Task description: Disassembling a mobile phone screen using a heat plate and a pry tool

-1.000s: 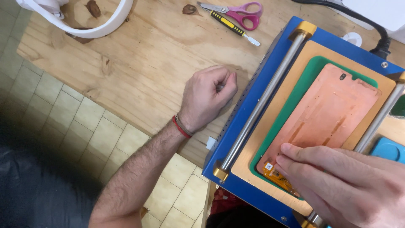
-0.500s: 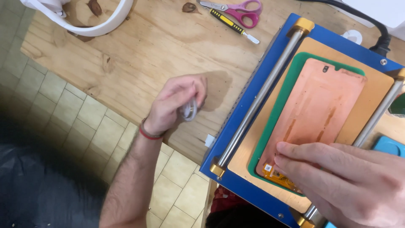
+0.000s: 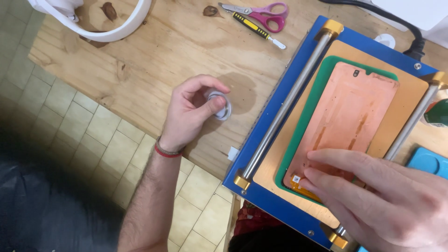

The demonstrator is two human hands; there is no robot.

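Note:
My left hand (image 3: 189, 114) hovers over the wooden table (image 3: 154, 60) and pinches a small white ring-shaped spool (image 3: 220, 105) between thumb and fingers. My right hand (image 3: 382, 196) lies flat with its fingertips on the near end of a copper-coloured phone panel (image 3: 350, 112). The panel rests on a green mat (image 3: 322, 88) inside a blue-framed machine (image 3: 275, 200) with two steel rods and brass ends.
Pink-handled scissors (image 3: 268, 10) and a yellow-black craft knife (image 3: 256, 25) lie at the table's far edge. A white curved lamp ring (image 3: 121, 29) sits far left. A black cable (image 3: 396, 23) runs to the machine. Tiled floor shows below the table edge.
My left hand left the machine's edge, drew back left with the small white spool, then came to rest above the table holding it up. My right hand stayed on the panel.

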